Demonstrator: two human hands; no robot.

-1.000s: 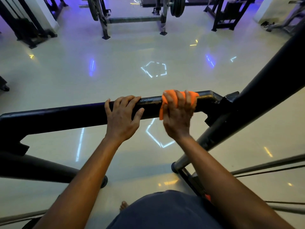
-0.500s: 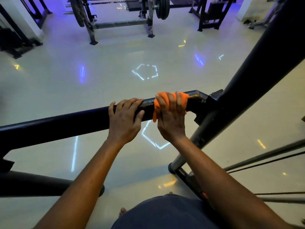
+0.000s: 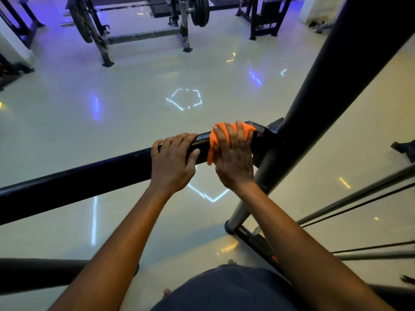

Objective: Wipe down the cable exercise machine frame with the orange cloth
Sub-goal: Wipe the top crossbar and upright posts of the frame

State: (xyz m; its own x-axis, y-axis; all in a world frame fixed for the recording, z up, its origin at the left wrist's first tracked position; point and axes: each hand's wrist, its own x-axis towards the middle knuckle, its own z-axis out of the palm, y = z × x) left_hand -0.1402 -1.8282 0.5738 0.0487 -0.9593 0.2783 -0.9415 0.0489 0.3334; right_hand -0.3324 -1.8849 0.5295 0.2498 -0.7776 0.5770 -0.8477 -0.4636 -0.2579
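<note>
The crumpled orange cloth [image 3: 232,133] lay draped over the black horizontal tubular frame bar [image 3: 89,176], close to its joint with the thick black slanted upright post [image 3: 325,86]. The right hand [image 3: 233,158] gripped cloth and bar together, fingers curled over the top. The left hand [image 3: 173,162] clasped the bare bar just beside it, apart from the cloth.

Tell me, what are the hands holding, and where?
Right hand presses the cloth around the bar near the joint; left hand grips the bare bar beside it.
</note>
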